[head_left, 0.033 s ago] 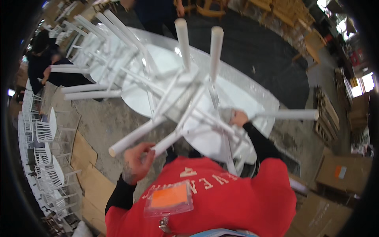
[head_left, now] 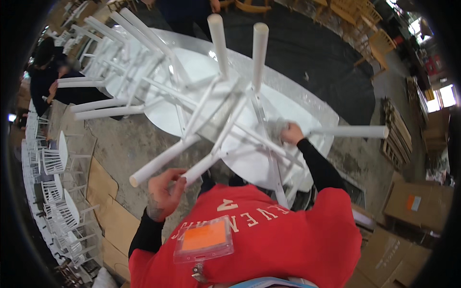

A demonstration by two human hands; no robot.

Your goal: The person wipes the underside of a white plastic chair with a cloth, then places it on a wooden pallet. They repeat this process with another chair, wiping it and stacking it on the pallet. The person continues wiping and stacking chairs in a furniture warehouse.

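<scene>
An upturned white chair with a rounded seat lies in front of me, its legs sticking out. My left hand is closed at the end of a white leg, thumb and fingers against it. Farther right, my right hand has its fingers drawn together over a greyish wad, perhaps cloth, beside a crossbar. Its exact kind is blurred. Another leg points right, just past that hand. Two more legs rise upright, one of them a leg with a bare wood end.
More upturned white furniture fills the plastic-covered table. At far left a person handles white legs; another person stands across the table. White chairs line the left, cardboard boxes the right.
The whole view has shifted slightly, so the furniture sits a little higher and farther left. My left hand stays at the leg end; my right hand stays by the crossbar.
</scene>
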